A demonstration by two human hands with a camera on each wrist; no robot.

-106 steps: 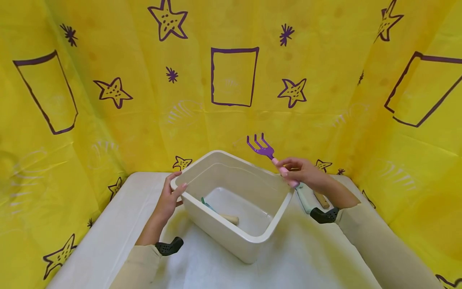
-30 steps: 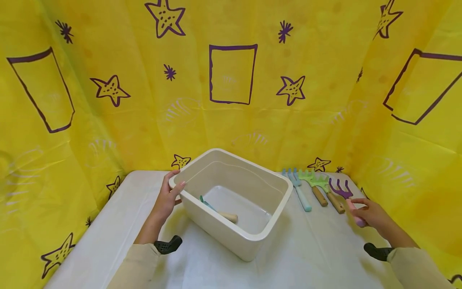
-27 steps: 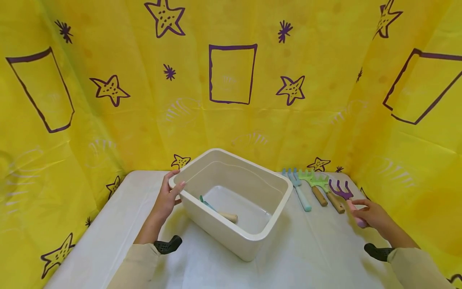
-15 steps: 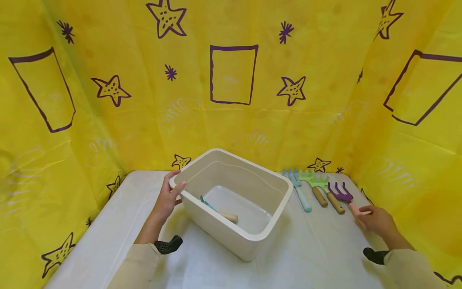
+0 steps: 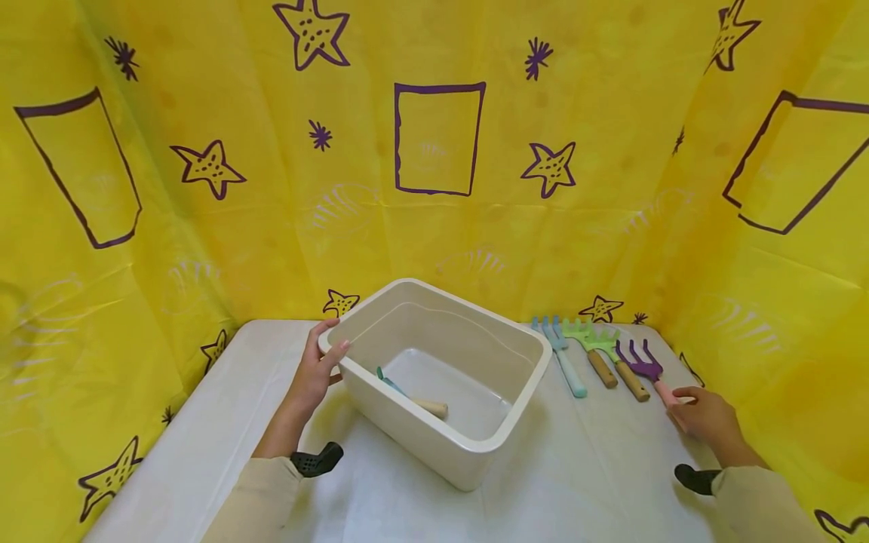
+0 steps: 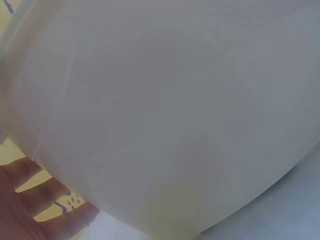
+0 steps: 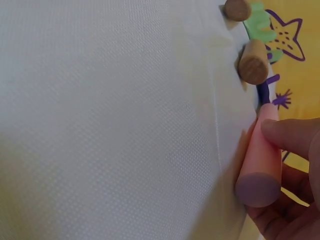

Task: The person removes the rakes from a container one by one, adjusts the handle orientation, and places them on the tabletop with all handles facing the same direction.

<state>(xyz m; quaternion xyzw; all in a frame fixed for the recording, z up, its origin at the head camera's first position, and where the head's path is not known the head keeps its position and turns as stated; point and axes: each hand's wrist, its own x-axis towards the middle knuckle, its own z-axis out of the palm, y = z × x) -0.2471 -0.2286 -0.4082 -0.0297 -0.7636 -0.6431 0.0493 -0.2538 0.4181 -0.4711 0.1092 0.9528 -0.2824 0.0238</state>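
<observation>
My left hand point(image 5: 314, 381) grips the left corner of a cream plastic bin point(image 5: 434, 456), thumb over the rim and fingers outside. In the left wrist view the bin's pale wall point(image 6: 175, 110) fills most of the picture. Inside lies a hand tool with a pale handle point(image 5: 431, 408) and a teal end, partly hidden by the front wall. At the table's right side my right hand point(image 5: 709, 418) pinches the pink handle of a purple hand fork point(image 5: 641, 367). The right wrist view shows thumb and fingers around that pink handle point(image 7: 261, 157), low beside the white cloth.
Left of the purple fork lie a light blue hand fork point(image 5: 569, 369) and two green rakes with wooden handles point(image 5: 631, 381), side by side. A white cloth point(image 5: 570, 483) covers the table. Yellow patterned sheets point(image 5: 434, 234) stand close at the back and sides.
The purple fork has gone from above the bin's right rim to the right end of the tool row, then slightly left and lower. The left hand and bin stay put.
</observation>
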